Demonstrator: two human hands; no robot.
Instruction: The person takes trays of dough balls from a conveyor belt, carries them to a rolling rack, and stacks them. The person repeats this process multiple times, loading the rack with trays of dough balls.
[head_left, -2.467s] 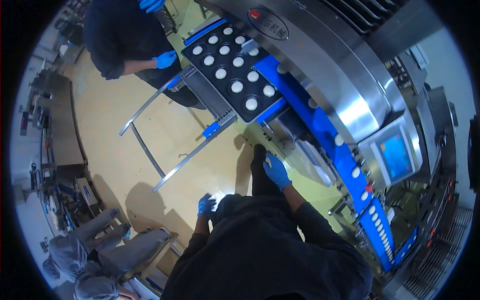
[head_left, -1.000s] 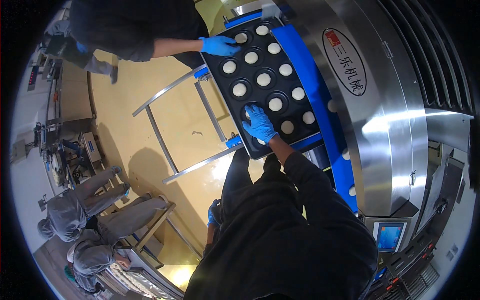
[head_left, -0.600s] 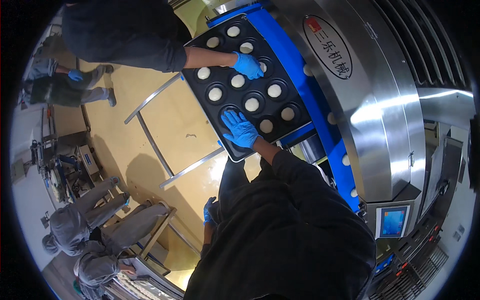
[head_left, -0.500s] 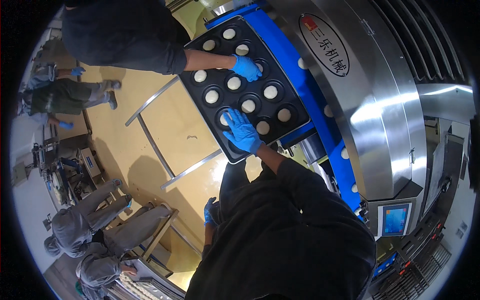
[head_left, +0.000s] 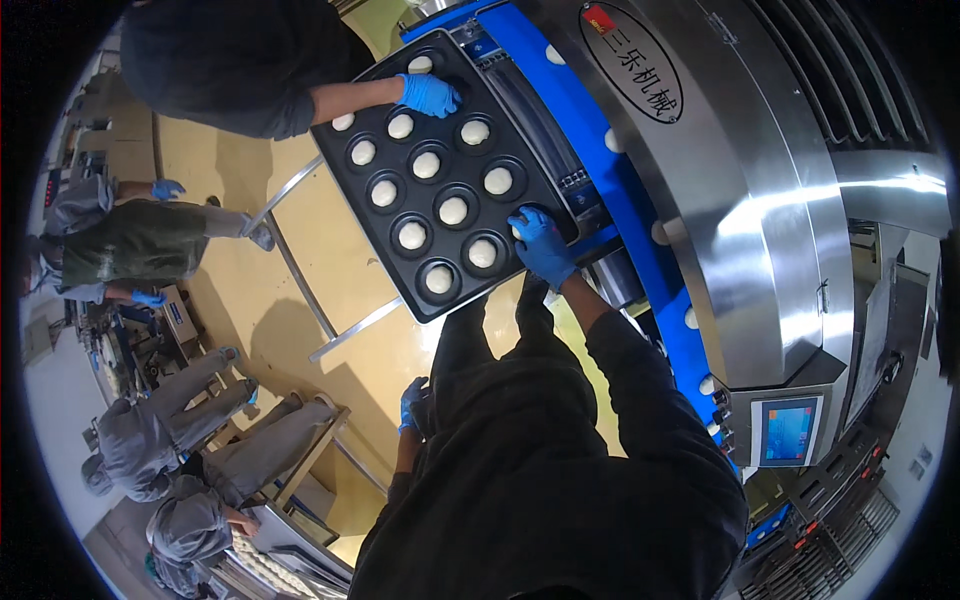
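Observation:
A black baking tray (head_left: pixel 462 304) with round cups lies ahead of me, and white dough balls (head_left: pixel 453 210) sit in its cups. My right hand (head_left: pixel 545 248), in a blue glove, is at the tray's near right corner. Its fingers are curled over a dough ball (head_left: pixel 516 232), which shows only in part. My left hand (head_left: pixel 413 405), also gloved in blue, hangs low beside my leg, away from the tray. Its fingers look loosely apart, with nothing visible in them. Across the tray, a co-worker's gloved hand (head_left: pixel 430 95) reaches over a cup at the far right side.
A blue conveyor belt (head_left: pixel 570 95) carrying dough balls runs along the right, beside a large steel machine (head_left: pixel 740 200) with a touch screen (head_left: pixel 788 434). A metal frame (head_left: pixel 300 270) extends left of the tray. Several people in grey work at the left.
The tray has shifted left, uncovering part of the conveyor mechanism. My right hand has gone from a dough ball at the near left to one at the right. The co-worker's hand has moved left and farther away.

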